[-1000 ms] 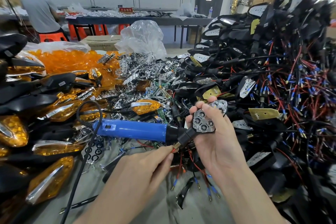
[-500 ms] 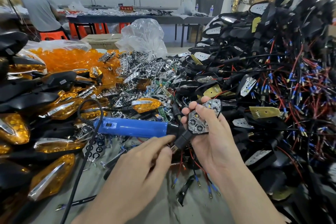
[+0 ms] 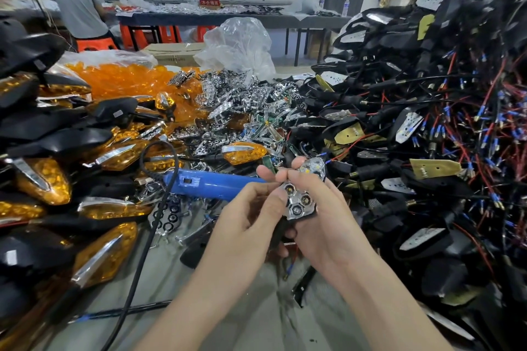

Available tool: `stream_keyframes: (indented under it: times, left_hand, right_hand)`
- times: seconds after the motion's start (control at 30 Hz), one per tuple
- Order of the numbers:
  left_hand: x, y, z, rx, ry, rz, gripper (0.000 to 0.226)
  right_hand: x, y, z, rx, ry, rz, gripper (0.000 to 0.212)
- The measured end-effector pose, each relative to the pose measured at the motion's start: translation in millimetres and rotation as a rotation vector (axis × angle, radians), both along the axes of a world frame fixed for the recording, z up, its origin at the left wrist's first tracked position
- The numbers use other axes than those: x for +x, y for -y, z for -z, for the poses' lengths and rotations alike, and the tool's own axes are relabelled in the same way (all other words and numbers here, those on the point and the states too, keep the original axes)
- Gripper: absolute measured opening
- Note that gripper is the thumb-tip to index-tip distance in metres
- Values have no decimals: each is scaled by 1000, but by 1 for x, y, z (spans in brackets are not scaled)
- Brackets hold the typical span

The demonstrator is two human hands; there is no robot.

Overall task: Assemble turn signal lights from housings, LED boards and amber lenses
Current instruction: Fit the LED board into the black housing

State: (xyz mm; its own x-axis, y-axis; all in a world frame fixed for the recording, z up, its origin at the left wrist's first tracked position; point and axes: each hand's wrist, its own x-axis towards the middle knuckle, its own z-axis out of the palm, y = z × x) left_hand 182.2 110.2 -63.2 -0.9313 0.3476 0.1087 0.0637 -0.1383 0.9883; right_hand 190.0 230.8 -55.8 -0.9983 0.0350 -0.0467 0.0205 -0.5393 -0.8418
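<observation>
At the centre I hold a black turn signal housing with a chrome reflector (image 3: 301,202) seated in it, LEDs showing through its holes. My right hand (image 3: 322,228) grips the housing from below and the right. My left hand (image 3: 248,222) pinches the reflector's left edge between thumb and fingertips. A heap of black wired housings (image 3: 422,128) fills the right side. Loose chrome reflectors (image 3: 233,100) lie in the middle, and amber lenses (image 3: 122,80) are piled behind them at the left.
A blue corded power tool (image 3: 211,185) lies on the table just left of my hands, its black cable (image 3: 142,251) running toward me. Finished amber-lensed lights (image 3: 51,179) are stacked at the left. A crumpled plastic bag (image 3: 239,43) sits behind the parts. Another person (image 3: 77,3) stands far left.
My left hand has risen from the housing's stem to the reflector's edge. The housing has turned so the reflector faces up more.
</observation>
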Motion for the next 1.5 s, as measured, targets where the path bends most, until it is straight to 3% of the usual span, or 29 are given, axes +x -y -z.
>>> stream_keyframes:
  times: [0.6,0.8,0.87,0.97,1.1,1.27,1.5]
  left_hand:
    - [-2,3,7,-35,-74,-11,18]
    - [-3,2,9,2,47,31,22]
    - [-4,2,9,22,91,46,25]
    - [-4,5,7,5,84,87,34]
    - [-4,4,6,89,121,76,29]
    - [1,0,5,33,52,10,26]
    - [3,0,2,-39,-1,-5,30]
  right_hand:
    - [1,5,-3,40,-35,-4,12]
    - [1,4,0,87,-3,-6,10]
    - [0,5,3,93,1,-5,19]
    - [-1,6,4,91,-17,-19,9]
    - [-1,8,3,142,-21,-26,22]
    - [-1,7,2,147,-18,-11,29]
    - [0,3,1,123,-48,-13,22]
